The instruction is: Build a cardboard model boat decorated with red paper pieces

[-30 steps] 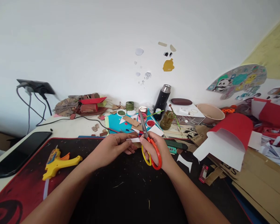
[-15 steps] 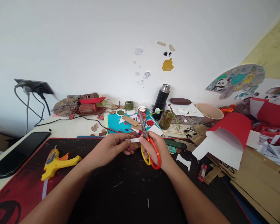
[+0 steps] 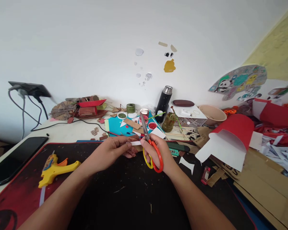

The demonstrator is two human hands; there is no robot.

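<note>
Between the thumb and fingers of my left hand (image 3: 116, 148) is a small white paper strip (image 3: 135, 143), held over the black mat (image 3: 124, 195). My right hand (image 3: 159, 150) grips scissors (image 3: 156, 156) with one red and one yellow handle loop; their metal blades point up and away, close together. The fingertips of my right hand also reach the strip's right end, but whether they pinch it I cannot tell. A curved white paper cutout (image 3: 187, 165) lies on the mat to the right of that hand.
A yellow glue gun (image 3: 51, 171) lies at left beside a black phone (image 3: 14, 159). Paint pots, a black thermos (image 3: 163, 102) and a jar (image 3: 168, 122) stand at the back. On the right are a red-and-white paper roll (image 3: 232, 134), a lighter (image 3: 205, 175) and cardboard (image 3: 266, 182).
The whole view has shifted slightly, so things appear a little further left. Both hands keep their hold on the paper strip and scissors, with hardly any movement.
</note>
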